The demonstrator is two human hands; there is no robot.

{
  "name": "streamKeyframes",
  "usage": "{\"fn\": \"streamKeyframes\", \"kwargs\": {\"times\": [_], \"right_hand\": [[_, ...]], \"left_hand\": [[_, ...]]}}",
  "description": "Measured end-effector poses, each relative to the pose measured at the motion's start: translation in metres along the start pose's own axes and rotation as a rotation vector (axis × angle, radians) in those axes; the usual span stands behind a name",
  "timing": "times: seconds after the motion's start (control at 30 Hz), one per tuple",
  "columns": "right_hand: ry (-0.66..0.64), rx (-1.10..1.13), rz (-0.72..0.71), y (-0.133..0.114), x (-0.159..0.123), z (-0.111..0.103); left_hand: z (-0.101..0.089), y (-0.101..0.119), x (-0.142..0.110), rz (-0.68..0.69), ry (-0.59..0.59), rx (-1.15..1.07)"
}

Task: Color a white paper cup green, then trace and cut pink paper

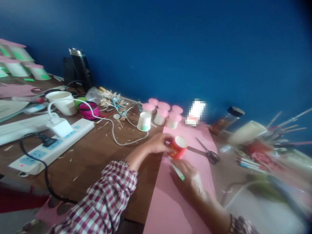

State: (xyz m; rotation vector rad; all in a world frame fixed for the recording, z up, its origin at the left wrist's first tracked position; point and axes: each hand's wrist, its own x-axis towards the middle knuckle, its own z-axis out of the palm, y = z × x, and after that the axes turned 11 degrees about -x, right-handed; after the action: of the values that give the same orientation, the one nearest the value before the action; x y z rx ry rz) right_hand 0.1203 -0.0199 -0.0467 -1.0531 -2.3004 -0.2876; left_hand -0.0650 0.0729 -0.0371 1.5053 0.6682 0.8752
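Note:
My left hand (pixel 159 143) is closed around a small red paper cup (pixel 177 147), held tilted on a pink paper sheet (pixel 168 201). My right hand (pixel 188 177) rests on the sheet just below the cup, its fingers pinched on a green-and-white pen (pixel 177 171) whose tip is at the cup's base. Both sleeves are checked red and white.
Black scissors (pixel 207 152) lie on the sheet's right. Several pink-lidded white cups (pixel 161 113) stand behind. A white power strip (pixel 52 143) with cables, a white bowl (pixel 62 101), a glass jar (pixel 226 121) and markers (pixel 248 162) crowd the brown table.

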Motion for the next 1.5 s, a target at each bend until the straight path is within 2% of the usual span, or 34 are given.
{"fn": "streamKeyframes", "kwargs": {"times": [0.67, 1.17, 1.5], "right_hand": [[-0.072, 0.029, 0.016, -0.005, 0.003, -0.009], [-0.01, 0.064, 0.064, 0.0, -0.006, -0.008], [-0.016, 0.065, 0.176, 0.004, -0.007, -0.01]], "left_hand": [[-0.001, -0.001, -0.001, -0.004, -0.003, 0.03], [-0.001, -0.007, 0.001, -0.01, 0.031, 0.013], [0.0, -0.002, 0.001, -0.024, 0.039, 0.006]]}}
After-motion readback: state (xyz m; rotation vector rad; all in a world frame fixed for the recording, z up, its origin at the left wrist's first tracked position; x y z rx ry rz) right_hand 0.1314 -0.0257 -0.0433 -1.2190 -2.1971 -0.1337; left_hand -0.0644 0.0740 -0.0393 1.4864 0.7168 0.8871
